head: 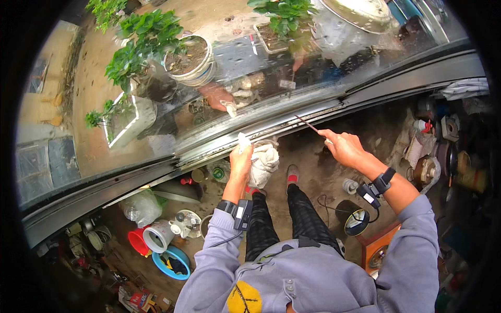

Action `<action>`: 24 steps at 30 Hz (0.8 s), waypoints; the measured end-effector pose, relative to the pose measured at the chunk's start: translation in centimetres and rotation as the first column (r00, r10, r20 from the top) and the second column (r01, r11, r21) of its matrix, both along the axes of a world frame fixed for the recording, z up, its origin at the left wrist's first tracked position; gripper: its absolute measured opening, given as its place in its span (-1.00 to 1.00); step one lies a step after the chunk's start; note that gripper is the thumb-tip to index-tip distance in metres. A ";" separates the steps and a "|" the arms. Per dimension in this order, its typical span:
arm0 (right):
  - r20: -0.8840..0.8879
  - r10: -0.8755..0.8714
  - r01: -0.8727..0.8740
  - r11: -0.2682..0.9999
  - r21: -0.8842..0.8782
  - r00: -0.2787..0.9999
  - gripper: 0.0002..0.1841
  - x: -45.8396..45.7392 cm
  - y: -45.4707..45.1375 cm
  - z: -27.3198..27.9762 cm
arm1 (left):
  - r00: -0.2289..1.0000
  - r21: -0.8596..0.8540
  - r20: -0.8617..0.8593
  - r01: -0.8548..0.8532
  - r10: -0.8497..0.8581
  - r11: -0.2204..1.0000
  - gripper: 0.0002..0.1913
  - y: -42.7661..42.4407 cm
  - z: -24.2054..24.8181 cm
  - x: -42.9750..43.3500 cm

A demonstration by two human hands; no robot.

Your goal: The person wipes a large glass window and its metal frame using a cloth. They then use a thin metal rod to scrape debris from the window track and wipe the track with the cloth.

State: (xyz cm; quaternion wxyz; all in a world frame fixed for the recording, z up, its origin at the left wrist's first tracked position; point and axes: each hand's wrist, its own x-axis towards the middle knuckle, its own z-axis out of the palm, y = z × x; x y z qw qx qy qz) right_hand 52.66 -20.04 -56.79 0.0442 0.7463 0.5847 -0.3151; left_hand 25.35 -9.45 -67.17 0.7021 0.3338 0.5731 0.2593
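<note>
A metal sliding-window track (274, 131) crosses in front of me below a wet glass pane (231, 43). My left hand (240, 162) grips a crumpled whitish cloth (265, 164) near the track; part of the cloth sticks up above the thumb and the rest hangs to the right. My right hand (346, 148), farther right, is closed on a thin, dark rod-like tool (307, 123), whose tip points up and left at the track. What kind of tool it is, I cannot tell. Both hands are mirrored in the glass.
Below left are a clear plastic bag (141, 207), a red bucket (137, 239), a white bucket (158, 236) and a blue basin (171, 263). To the right stand a dark round container (354, 221) and a wooden-framed object (370, 250). Potted plants (190, 58) are beyond the glass.
</note>
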 end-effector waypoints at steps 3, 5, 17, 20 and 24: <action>-0.110 -0.054 0.057 0.998 0.024 0.992 -0.64 0.1 -1.4 -1.7 | 0.998 0.063 0.044 0.045 -0.048 0.997 -0.79 -0.3 2.0 1.3; -0.203 -0.069 0.084 0.994 0.070 0.977 -0.64 -0.4 -3.0 -2.7 | 0.991 0.104 0.016 0.128 -0.130 0.986 -0.78 -0.6 3.6 1.7; -0.807 -0.505 0.679 0.710 -0.186 0.307 -0.79 -1.6 -7.4 -3.6 | 0.964 0.132 -0.003 0.263 -0.264 0.956 -0.82 -2.2 7.2 3.6; -0.833 -0.354 0.633 0.774 -0.005 0.426 -0.80 -4.1 -6.3 -3.1 | 0.967 0.088 0.097 0.230 -0.238 0.969 -0.83 -3.1 7.4 3.8; -0.673 -0.042 0.380 0.850 0.364 0.739 -0.82 -7.3 -4.1 -3.0 | 0.961 -0.018 0.233 0.153 -0.145 0.988 -0.80 -3.9 7.1 3.9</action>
